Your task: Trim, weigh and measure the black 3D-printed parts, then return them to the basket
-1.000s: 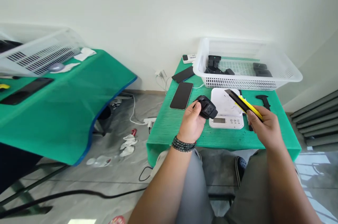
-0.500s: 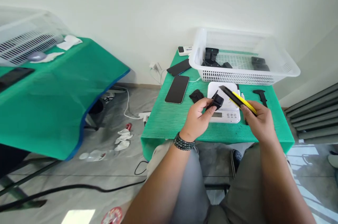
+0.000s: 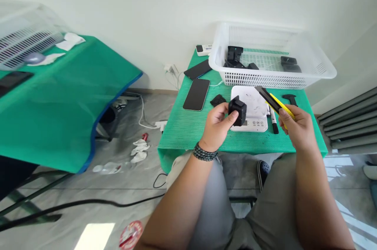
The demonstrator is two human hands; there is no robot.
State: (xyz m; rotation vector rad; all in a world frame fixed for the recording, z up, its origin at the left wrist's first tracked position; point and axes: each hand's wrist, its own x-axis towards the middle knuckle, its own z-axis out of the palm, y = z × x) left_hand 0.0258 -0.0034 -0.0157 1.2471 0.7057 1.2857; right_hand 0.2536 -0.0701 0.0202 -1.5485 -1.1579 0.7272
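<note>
My left hand (image 3: 217,125) pinches a small black plastic part (image 3: 238,110) with a raised block on it, in front of the white digital scale (image 3: 255,124). In my right hand (image 3: 299,126) is a yellow and black utility knife (image 3: 277,103), its blade end pointing up and left over the scale's right side. The knife and the black part are apart. Left of the scale lies another black piece (image 3: 218,100) on the green cloth. A black and white marker (image 3: 273,120) lies just right of the scale, near my right hand. Black calipers (image 3: 290,98) show partly behind that hand.
A white plastic basket (image 3: 271,79) with several black parts stands at the back of the green-covered table (image 3: 182,136). Two phones, one dark phone (image 3: 196,95) and one behind it (image 3: 198,69), lie at the left. Another green table (image 3: 67,112) stands further left.
My left hand has turned the black part, so another face of it shows. My right hand has moved the utility knife right, away from the part. The marker is now more visible.
</note>
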